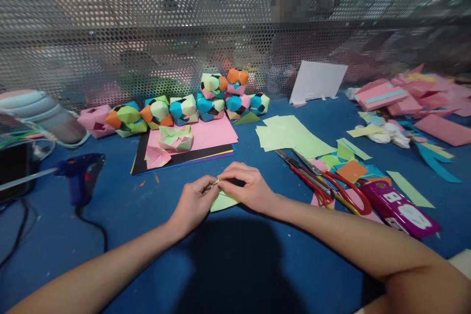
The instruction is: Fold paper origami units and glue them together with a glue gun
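Between my two hands is a small folded piece of pale green paper (222,202), low over the blue table. My left hand (195,201) pinches its left edge with thumb and fingers. At its upper corner, the thumb and fingertips of my right hand (252,187) press together on the paper. Part of the paper is hidden beneath my fingers. Just beyond my hands lies a stack of pink and black sheets (213,135), with a partly folded green and pink paper piece (175,137) on top.
Folded multicoloured paper balls (184,109) line the back by a perforated metal screen (147,34). A blue glue gun (81,176) with cord stands left. To the right are green sheets (290,135), red-handled scissors (353,196), a purple case (399,208) and pink paper scraps (423,93).
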`<state>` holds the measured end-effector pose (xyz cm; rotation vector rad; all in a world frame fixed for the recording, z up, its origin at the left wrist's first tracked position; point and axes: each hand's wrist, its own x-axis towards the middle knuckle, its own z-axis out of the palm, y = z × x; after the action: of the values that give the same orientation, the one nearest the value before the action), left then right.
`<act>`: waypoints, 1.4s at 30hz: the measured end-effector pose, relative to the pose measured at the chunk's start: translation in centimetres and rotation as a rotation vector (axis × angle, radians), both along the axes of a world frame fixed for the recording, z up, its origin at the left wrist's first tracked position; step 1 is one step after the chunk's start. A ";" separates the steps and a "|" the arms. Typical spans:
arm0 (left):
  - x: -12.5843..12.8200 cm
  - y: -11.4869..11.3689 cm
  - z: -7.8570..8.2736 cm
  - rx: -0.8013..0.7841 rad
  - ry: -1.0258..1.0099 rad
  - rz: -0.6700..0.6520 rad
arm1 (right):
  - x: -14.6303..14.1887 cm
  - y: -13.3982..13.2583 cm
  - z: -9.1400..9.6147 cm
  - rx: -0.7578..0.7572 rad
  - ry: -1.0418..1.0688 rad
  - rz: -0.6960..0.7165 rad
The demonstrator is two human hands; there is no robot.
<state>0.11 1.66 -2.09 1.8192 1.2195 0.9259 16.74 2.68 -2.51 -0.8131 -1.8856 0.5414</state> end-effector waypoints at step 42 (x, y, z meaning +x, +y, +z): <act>-0.3 0.2 0.3 -0.107 -0.141 0.154 | 0.4 0.6 -0.3 -0.193 -0.042 -0.106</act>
<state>-0.23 1.82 -1.79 1.5668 1.3079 1.0360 17.17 3.26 -2.82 -1.0517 -1.8359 0.6506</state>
